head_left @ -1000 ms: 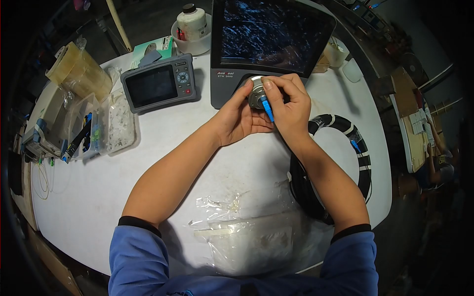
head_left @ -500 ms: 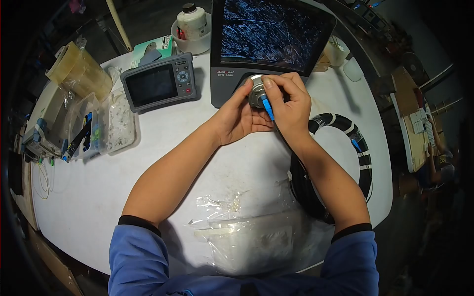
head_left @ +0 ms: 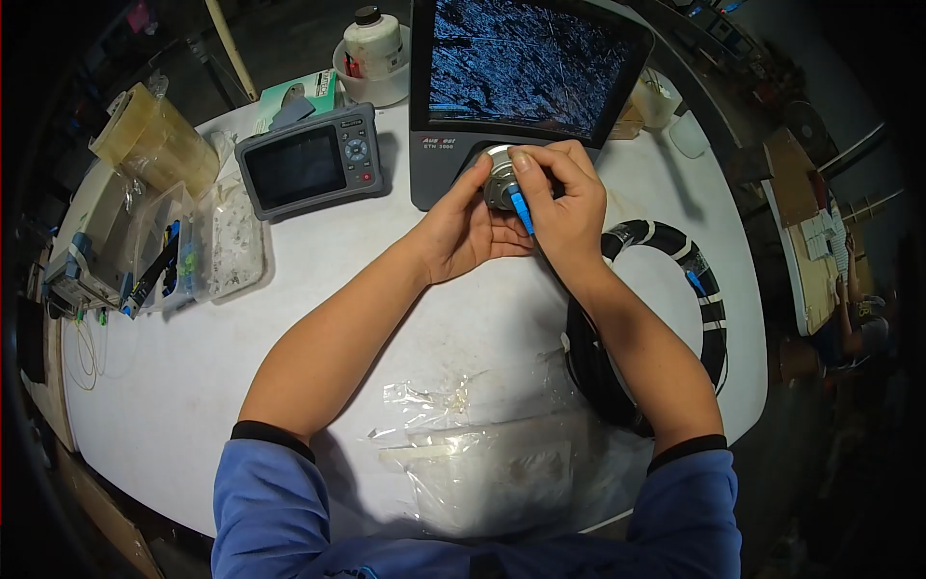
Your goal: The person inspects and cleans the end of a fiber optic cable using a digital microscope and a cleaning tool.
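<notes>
A fiber inspection microscope (head_left: 434, 169) with a screen stands at the back, with a round metal connector mount (head_left: 499, 171) on its front. My left hand (head_left: 461, 227) grips the mount's left side, thumb on its rim and palm partly turned up. From the right, my right hand (head_left: 569, 203) holds the same mount, with its thumb near the upper rim. A blue fiber connector (head_left: 520, 207) sits in the mount and slants down beside my right hand. Its black cable runs under my right wrist toward the black cable coil (head_left: 714, 314). Some fingertips are hidden behind the mount.
A handheld tester (head_left: 309, 164) lies left of the microscope. Further left are a clear plastic box (head_left: 231, 241) and tape rolls (head_left: 159, 145). A white bottle (head_left: 373, 43) stands in a tub behind. Plastic bags (head_left: 492, 473) lie in front; another person (head_left: 854, 309) is far right.
The speckled pattern on the microscope screen has become sharper, with clearer dark and blue streaks. Both hands stay on the mount with barely any movement.
</notes>
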